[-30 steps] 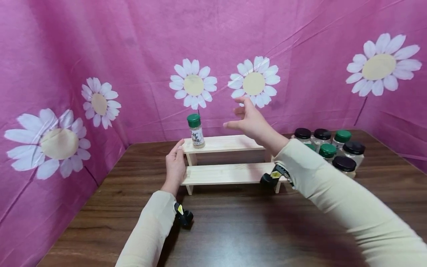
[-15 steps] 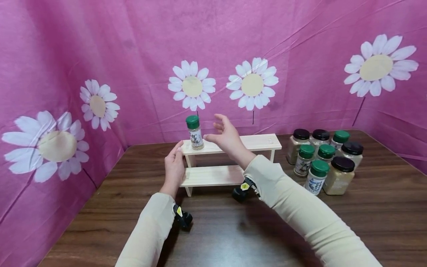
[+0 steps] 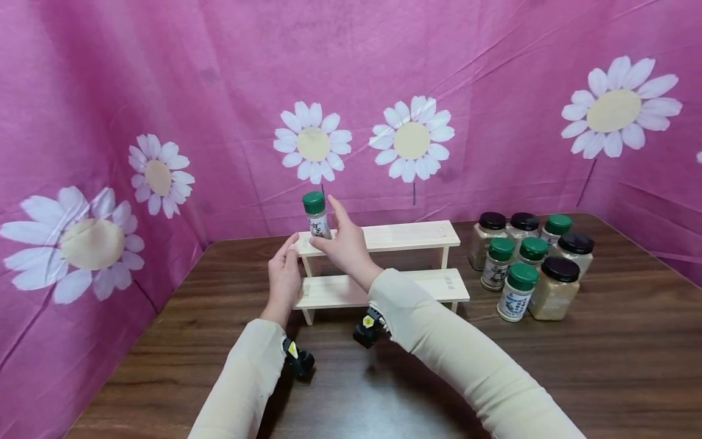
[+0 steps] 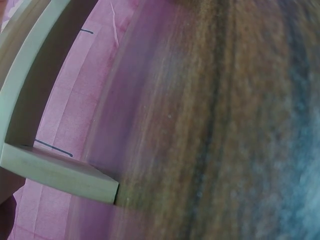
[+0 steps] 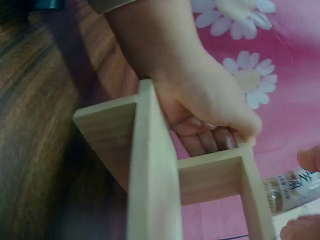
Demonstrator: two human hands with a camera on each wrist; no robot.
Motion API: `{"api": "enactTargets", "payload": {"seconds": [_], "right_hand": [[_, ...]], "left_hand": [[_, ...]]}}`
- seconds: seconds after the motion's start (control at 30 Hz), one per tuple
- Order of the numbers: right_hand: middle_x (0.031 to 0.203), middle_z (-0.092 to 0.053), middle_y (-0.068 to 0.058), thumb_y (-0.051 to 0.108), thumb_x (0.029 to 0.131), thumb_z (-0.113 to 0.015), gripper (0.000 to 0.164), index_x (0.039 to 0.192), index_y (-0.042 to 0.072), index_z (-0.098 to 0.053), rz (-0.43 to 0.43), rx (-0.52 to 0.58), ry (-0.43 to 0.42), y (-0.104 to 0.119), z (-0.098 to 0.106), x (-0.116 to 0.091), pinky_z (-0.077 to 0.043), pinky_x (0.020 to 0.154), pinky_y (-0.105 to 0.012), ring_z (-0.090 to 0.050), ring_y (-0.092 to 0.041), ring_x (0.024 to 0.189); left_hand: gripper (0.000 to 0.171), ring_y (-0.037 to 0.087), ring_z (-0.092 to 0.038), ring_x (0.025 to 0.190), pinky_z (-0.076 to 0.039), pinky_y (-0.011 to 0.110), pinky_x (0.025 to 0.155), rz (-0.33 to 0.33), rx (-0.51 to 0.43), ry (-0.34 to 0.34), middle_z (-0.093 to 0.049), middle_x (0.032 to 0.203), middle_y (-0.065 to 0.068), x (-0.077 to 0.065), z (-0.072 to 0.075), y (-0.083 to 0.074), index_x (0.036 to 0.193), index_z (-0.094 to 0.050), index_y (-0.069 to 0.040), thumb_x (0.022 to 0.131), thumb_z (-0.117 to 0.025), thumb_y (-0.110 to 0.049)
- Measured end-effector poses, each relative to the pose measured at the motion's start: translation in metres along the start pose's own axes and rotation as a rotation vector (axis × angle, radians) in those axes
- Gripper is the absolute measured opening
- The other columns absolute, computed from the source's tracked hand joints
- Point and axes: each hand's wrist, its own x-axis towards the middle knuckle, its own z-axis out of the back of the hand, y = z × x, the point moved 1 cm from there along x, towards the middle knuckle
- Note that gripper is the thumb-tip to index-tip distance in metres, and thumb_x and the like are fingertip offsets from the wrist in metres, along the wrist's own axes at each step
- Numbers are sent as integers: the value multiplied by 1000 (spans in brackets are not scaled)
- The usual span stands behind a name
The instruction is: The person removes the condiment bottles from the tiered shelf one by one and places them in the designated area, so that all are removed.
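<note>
A two-step wooden shelf [image 3: 406, 236] stands on the table, its end also showing in the left wrist view as a pale wooden frame [image 4: 60, 175]. My left hand [image 3: 284, 280] grips the upper step's left end, thumb on top and the other fingers curled at its side. On that step, near this end, a green-capped spice jar [image 3: 315, 210] stands upright. My right hand [image 3: 351, 247] is spread about the jar, thumb in front and index finger extended beside it. In the right wrist view, its fingertips [image 5: 300, 230] lie either side of the jar [image 5: 294, 192], with a gap on the thumb side.
To the shelf's right stand several jars in a cluster: green-capped ones such as the front spice jar [image 3: 515, 296], and larger square ones with black lids, like the near jar [image 3: 555, 289]. A pink flowered cloth [image 3: 362, 49] hangs behind the brown wooden table [image 3: 340, 390].
My right hand has come left and down from above the shelf's right part to the spice jar, uncovering the jar cluster. The left hand keeps its grip on the shelf.
</note>
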Motion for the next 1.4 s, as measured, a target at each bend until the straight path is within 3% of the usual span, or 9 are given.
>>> {"api": "enactTargets", "payload": {"seconds": [0.2,0.47,0.57,0.7,0.8,0.97,1.2,1.33,1.4], "right_hand": [[132,-51,-18,15,76,-76,86,146,23,-27,-37,-11,-65,-4,-7,-1,-47,95,-45,-51,-32,119],[114,-62,-15,14,73,-77,82,142,20,-34,32,-69,-120,-6,-15,1,-50,85,-44,-59,-31,100],[107,-64,-13,15,73,-78,78,139,19,-37,66,-103,-166,-7,-21,1,-50,84,-43,-60,-28,97],[106,-65,-11,15,73,-77,72,135,19,-40,101,-176,-232,-8,-27,0,-52,80,-42,-62,-27,94],[105,-66,-10,14,74,-76,69,133,19,-40,109,-203,-253,-8,-28,-1,-52,77,-42,-63,-27,91],[102,-67,-10,13,74,-73,66,131,18,-41,126,-213,-261,-10,-29,-2,-53,73,-42,-64,-27,86],[95,-67,-9,11,68,-71,66,127,17,-44,142,-212,-296,-12,-28,1,-52,71,-41,-63,-26,83],[94,-67,-8,12,67,-72,65,126,17,-46,167,-209,-304,-15,-25,0,-51,72,-40,-62,-26,83],[95,-66,-8,12,66,-72,65,125,17,-46,185,-210,-304,-16,-24,-1,-51,73,-40,-61,-26,84]], "left_hand": [[36,15,-51,115,-44,24,98,10,-15,-3,-54,129,15,-1,0,1,129,-55,-5,97,-39,-7],[35,9,-53,108,-45,25,98,1,25,-8,-56,127,14,0,0,-1,128,-56,-6,96,-40,-8],[35,2,-55,98,-47,19,93,1,24,-15,-56,126,14,1,0,-1,128,-56,-5,96,-40,-8],[36,-2,-49,61,-47,11,67,9,-23,-3,-57,124,18,1,-2,-1,129,-55,-5,97,-39,-7],[36,-1,-45,55,-44,10,61,19,-33,8,-57,124,19,1,-2,-1,129,-54,-5,97,-39,-8],[36,-2,-54,74,-47,10,71,29,-10,4,-56,126,16,0,-1,-1,130,-55,-7,98,-39,-9],[35,-1,-40,49,-44,10,57,20,-45,2,-57,123,18,0,-2,0,129,-55,-6,97,-39,-8],[36,-4,-50,62,-48,10,65,26,-28,2,-57,123,19,1,-1,0,129,-55,-7,97,-39,-8],[36,-4,-56,79,-50,13,78,30,-32,6,-56,126,18,1,0,0,130,-54,-6,97,-39,-8]]}}
